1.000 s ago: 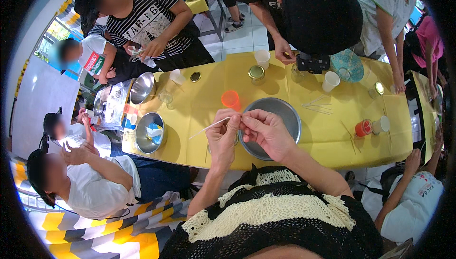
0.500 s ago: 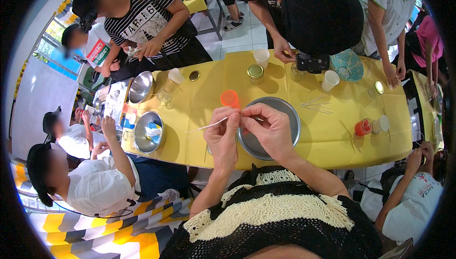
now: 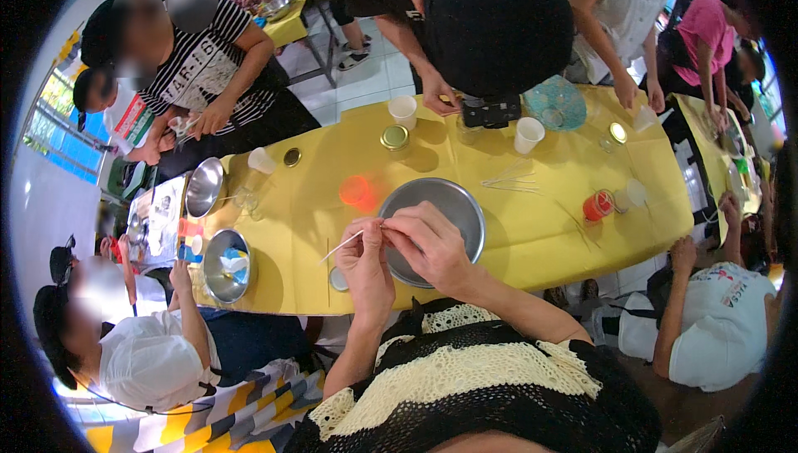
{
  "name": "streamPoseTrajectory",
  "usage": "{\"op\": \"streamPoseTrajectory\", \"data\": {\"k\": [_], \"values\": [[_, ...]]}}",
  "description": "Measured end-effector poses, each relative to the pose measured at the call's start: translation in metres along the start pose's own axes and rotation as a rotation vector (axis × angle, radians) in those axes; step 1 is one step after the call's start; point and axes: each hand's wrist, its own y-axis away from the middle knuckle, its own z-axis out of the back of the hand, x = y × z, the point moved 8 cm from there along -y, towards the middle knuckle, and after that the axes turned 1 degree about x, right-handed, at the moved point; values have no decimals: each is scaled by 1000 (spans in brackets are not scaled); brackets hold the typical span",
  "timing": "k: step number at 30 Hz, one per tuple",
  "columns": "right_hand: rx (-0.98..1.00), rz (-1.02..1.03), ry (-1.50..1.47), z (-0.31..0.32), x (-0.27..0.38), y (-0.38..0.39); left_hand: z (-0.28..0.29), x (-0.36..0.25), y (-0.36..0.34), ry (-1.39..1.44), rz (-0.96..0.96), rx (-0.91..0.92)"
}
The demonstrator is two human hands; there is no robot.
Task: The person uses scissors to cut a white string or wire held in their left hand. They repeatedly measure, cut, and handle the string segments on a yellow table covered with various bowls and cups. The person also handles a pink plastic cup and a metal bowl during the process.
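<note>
Above the near side of the yellow table, my left hand and my right hand meet with their fingers pinched together. A thin white string runs between them, its free end sticking out to the left past my left hand. My fingertips hide the part they pinch together. Below and behind my right hand stands a wide metal basin. Just beyond my hands, to the left, is a translucent orange cup. A small round glass jar is partly hidden beside my left wrist.
Loose white strings lie right of the basin. A gold-lidded jar, a white cup and a red-filled jar stand on the yellow tablecloth. Metal bowls sit at left. People work around the table.
My view has shifted, so the table sits further left in it. My hands keep pinching the string, and my right-hand fingers have shifted slightly.
</note>
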Motion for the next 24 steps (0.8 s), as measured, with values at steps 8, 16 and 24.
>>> {"op": "streamPoseTrajectory", "data": {"k": [8, 16, 24], "values": [[35, 110, 196, 9, 6, 4, -5, 18, 1, 94, 118, 1], [12, -133, -13, 9, -5, -2, -16, 0, 5, 24, 160, 126], [91, -419, -397, -6, -18, 0, -5, -9, -1, -13, 191, 175]]}}
